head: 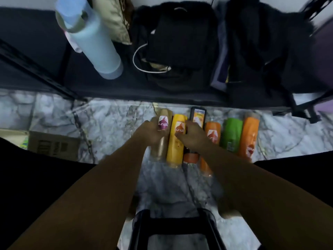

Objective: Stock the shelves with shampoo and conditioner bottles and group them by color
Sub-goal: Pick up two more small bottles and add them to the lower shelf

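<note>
While lying in a row on the floor before the shelf, seemed light, stiff, slick plastic. Clasped beige bottle mid-body with left grip; laid right grip across yellow bottle, hold unclear.

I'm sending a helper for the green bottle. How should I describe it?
Below the dark shelf, bottles lie in a row on the marble floor. The green bottle, second from right, lies between two orange bottles; no other is green.
</note>
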A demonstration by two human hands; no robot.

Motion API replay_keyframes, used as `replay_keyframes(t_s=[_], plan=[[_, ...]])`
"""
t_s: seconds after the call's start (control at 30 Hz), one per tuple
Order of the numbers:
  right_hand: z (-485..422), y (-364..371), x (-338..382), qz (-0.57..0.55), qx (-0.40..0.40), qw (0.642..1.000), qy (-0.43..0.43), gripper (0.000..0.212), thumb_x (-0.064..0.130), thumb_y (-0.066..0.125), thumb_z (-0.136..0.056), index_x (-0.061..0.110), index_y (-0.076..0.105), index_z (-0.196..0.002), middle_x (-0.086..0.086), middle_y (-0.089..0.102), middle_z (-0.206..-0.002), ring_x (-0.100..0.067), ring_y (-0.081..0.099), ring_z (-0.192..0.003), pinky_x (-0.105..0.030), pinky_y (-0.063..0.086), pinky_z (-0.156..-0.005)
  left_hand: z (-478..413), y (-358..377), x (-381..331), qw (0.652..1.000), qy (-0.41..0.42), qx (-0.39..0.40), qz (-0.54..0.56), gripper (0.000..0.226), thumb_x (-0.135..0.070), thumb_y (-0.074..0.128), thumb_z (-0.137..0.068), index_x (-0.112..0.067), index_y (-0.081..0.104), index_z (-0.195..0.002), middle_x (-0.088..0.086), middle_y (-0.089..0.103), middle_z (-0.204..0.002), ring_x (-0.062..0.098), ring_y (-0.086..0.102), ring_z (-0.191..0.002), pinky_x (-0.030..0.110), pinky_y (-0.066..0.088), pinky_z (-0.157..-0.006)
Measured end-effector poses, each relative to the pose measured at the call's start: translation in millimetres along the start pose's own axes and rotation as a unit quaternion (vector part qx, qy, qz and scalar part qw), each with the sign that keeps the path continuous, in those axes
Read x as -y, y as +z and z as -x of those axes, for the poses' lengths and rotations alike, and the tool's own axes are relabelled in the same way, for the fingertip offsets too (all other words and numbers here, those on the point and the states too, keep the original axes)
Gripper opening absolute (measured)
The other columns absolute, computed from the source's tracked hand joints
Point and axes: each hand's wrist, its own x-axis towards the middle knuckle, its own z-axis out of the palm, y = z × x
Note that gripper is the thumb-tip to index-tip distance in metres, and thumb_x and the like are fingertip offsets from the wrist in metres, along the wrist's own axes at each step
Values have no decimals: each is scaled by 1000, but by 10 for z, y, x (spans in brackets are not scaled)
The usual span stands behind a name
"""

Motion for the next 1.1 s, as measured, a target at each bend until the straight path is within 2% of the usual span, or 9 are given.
replay_keyframes(t_s=[0.17, 0.27, 0.37, 0.43, 0.6, 0.73, 0.83, 0.93, 1.1], plan=[[-429, -28, 69, 95, 55, 993, -41, 109, 36, 83, -81, 17, 10, -161, -11, 14, -167, -31, 32, -146, -41, 41, -111, -347, 119, 117, 996, -19, 4, 91, 70, -44, 73, -91, -15, 41, -146, 11, 62, -135, 29, 61, -119, 30, 41, -86], [-610, -81, 98, 142, 91, 985, -31, 119, 40, 89, -73, 19, 10, -160, -14, 16, -165, -34, 37, -143, -44, 46, -106, -444, 199, 181, 994, -18, 16, 107, 75, -39, 81, -85, -16, 41, -145, 5, 63, -131, 24, 61, -116, 29, 45, -84], [-691, -84, 135, 186, 100, 977, -41, 114, 44, 91, -68, 19, 23, -156, -18, 25, -159, -35, 45, -136, -44, 50, -101, -464, 255, 207, 991, -28, 30, 128, 73, -35, 83, -83, -18, 39, -138, -1, 61, -114, 18, 61, -98, 26, 47, -60], [-720, -72, 130, 199, 99, 974, -38, 113, 46, 92, -65, 21, 28, -154, -18, 27, -157, -36, 46, -134, -44, 51, -100, -451, 283, 218, 992, -23, 28, 124, 68, -32, 83, -83, -15, 39, -132, -1, 59, -108, 16, 59, -91, 25, 44, -57], [-685, -154, 183, 162, 138, 977, -28, 83, 55, 93, -56, 17, 58, -121, -8, 61, -125, -22, 62, -103, -38, 59, -83, -306, 284, 263, 989, -19, 4, 148, 68, -24, 86, -76, -15, 37, -122, 5, 67, -100, 20, 68, -85, 30, 50, -57], [-433, -315, 228, 87, 125, 988, -41, 84, 39, 96, -62, 18, 48, -128, -2, 58, -121, -19, 60, -99, -29, 51, -71, -46, 137, 211, 980, 1, -14, 198, 70, -12, 89, -70, -17, 41, -120, 6, 69, -104, 23, 72, -90, 43, 62, -69], [-180, -429, 304, 47, 91, 992, -72, 89, 30, 96, -65, 18, 41, -135, 0, 56, -117, -21, 59, -100, -29, 45, -70, 147, 13, 107, 969, 68, -30, 236, 75, 1, 86, -65, -30, 50, -122, 0, 71, -104, 21, 72, -95, 37, 61, -75], [53, -487, 393, 30, 42, 993, -102, 75, 27, 97, -63, 26, 45, -117, -2, 64, -103, -24, 64, -92, -37, 53, -69, 306, -79, 36, 963, 87, -60, 250, 68, -3, 88, -65, -33, 59, -119, -6, 74, -101, 16, 71, -97, 36, 59, -87], [461, -511, 420, 62, -48, 983, -164, 56, 21, 87, -71, 24, 52, -114, -2, 63, -99, -25, 61, -87, -33, 45, -65, 570, -164, -27, 963, 110, -60, 238, 45, -9, 89, -75, -27, 59, -102, -6, 72, -91, 12, 68, -85, 33, 53, -81]])
